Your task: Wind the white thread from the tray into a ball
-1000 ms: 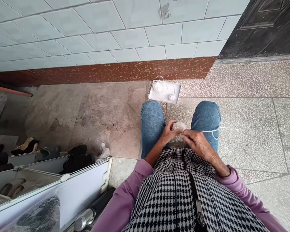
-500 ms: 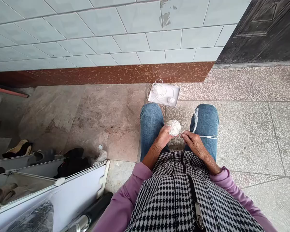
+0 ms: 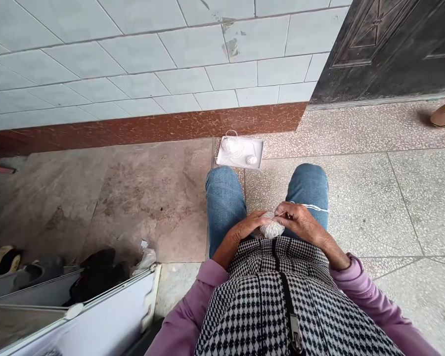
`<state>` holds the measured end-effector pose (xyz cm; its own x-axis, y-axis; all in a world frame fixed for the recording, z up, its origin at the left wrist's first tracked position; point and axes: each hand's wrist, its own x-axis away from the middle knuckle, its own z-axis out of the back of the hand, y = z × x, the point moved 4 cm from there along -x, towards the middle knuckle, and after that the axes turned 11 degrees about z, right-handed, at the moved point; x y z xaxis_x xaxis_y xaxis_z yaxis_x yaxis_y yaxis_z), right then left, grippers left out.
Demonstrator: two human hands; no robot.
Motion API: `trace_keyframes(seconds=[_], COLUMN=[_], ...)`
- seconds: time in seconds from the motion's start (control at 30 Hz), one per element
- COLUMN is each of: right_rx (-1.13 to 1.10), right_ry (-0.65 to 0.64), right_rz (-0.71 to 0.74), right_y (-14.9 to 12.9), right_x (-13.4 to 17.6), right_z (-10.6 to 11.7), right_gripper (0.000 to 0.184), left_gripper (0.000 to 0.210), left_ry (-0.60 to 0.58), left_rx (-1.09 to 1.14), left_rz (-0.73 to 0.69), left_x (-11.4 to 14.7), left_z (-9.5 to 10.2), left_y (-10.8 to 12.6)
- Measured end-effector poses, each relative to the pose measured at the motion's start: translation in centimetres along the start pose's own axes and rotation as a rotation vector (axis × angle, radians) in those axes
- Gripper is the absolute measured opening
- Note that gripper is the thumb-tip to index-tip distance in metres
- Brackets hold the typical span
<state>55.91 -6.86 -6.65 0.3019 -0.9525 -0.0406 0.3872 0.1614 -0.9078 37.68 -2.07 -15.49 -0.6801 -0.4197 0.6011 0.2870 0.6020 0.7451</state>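
White yarn, wound into a ball (image 3: pixel 272 230), sits between your two hands, low in front of your lap. It looks light and soft, likely to give under a squeeze; its outer turns could slip if only a few are pinched, so the round sides seem the surest hold. Your left hand (image 3: pixel 247 226) is half closed, cupped against the ball's left side with fingers reaching over its top. Your right hand (image 3: pixel 300 221) bends in at the ball's upper right, thumb and fingers drawn together; they seem to pinch thread, though the tips are too small to make out. Just past your right hand, a white strand (image 3: pixel 315 207) lies across your right knee (image 3: pixel 307 184). Farther out, ahead of your left hand, a shallow white tray (image 3: pixel 256 148) bears a loose coil (image 3: pixel 230 146) and a smaller ball (image 3: pixel 251 159). Beyond it stands brown skirting (image 3: pixel 193 123) under a tiled wall (image 3: pixel 230 79).
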Motion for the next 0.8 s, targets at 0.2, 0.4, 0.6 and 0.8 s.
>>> trace_keyframes(seconds=[0.2, 0.4, 0.6, 0.8], right_rx=[-0.226, -0.215, -0.042, 0.126], right_ry=[0.126, 0.201, 0.411, 0.743], right_rz=[-0.129, -0.234, -0.320, -0.507], right_y=[1.0, 3.2, 5.8, 8.6], right_x=[0.3, 2.4, 7.6, 12.9], right_z=[0.6, 2.5, 8.3, 14.3], right_gripper=[0.037, 0.045, 0.056, 0.045], left_gripper=[0.084, 0.073, 0.063, 0.070], left_ry=[-0.120, 0.071, 0.320, 0.295], left_rx=[0.257, 0.924, 1.142, 1.138], left_rz=[0.159, -0.255, -0.462, -0.536], left_x=[1.4, 4.1, 6.0, 4.7], left_z=[-0.6, 2.7, 7.3, 8.1], left_y=[0.0, 5.6, 6.6, 5.8])
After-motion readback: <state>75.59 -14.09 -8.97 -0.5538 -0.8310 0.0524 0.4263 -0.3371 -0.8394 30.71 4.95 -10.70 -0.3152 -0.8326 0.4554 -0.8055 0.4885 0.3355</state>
